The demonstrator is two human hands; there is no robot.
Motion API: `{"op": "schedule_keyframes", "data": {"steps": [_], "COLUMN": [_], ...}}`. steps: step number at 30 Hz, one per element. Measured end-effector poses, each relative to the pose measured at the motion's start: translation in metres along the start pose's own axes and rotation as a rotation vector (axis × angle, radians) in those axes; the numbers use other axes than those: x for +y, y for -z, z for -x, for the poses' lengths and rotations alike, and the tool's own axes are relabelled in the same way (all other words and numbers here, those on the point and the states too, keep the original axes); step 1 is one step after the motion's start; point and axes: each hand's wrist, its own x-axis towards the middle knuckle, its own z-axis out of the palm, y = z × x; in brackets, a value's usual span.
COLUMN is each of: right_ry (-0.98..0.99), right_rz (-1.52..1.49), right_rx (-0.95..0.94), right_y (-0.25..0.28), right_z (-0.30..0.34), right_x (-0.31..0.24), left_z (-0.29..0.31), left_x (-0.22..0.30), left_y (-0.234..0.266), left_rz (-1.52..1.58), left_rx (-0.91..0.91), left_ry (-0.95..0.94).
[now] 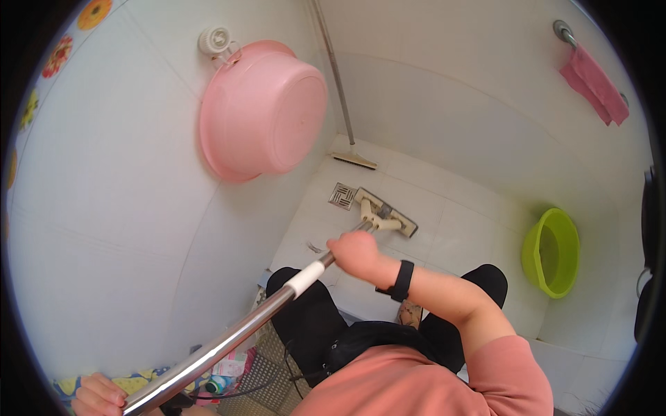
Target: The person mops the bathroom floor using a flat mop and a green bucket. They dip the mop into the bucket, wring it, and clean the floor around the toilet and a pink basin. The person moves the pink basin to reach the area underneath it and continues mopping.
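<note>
A mop (222, 347) with a shiny metal pole slants from the lower left toward the middle of the floor. Its flat cream head (386, 211) rests on the white tiles beside a square metal floor drain (342, 196). Near the head, my right hand (354, 254) is closed round the thin part of the pole, just past a white collar; a black band circles that wrist. My left hand (98, 396) grips the pole's upper end at the lower left, partly cut off by the picture's rim.
A pink basin (267, 114) hangs from a hook on the left wall. A long-handled floor squeegee (354, 159) leans in the far corner. On the right stand a green basin (551, 253) and, higher up, a pink cloth (594, 87) on a rail. Bottles (220, 383) lie at lower left.
</note>
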Motion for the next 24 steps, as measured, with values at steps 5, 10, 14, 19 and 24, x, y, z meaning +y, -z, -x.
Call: {"op": "schedule_keyframes", "data": {"steps": [5, 10, 14, 19, 24], "right_ry": [0.047, 0.018, 0.125, 0.262, 0.324], "right_rz": [0.107, 0.092, 0.057, -0.066, -0.113], "right_rx": [0.065, 0.031, 0.001, -0.043, -0.061], "right_y": [-0.001, -0.025, -0.036, -0.042, -0.033], "right_z": [-0.035, -0.063, -0.063, -0.022, -0.008], "right_x": [0.030, 0.045, 0.025, -0.047, -0.077], "left_z": [0.033, 0.061, 0.058, 0.030, 0.023], "left_x": [0.012, 0.022, 0.022, 0.065, 0.095], "left_y": [-0.018, -0.026, -0.015, -0.001, 0.021], "left_rz": [-0.252, -0.344, -0.369, -0.394, -0.385], "left_rx": [-0.175, -0.337, -0.216, 0.089, 0.133], "left_ry": [-0.030, 0.096, 0.101, -0.125, -0.114]}}
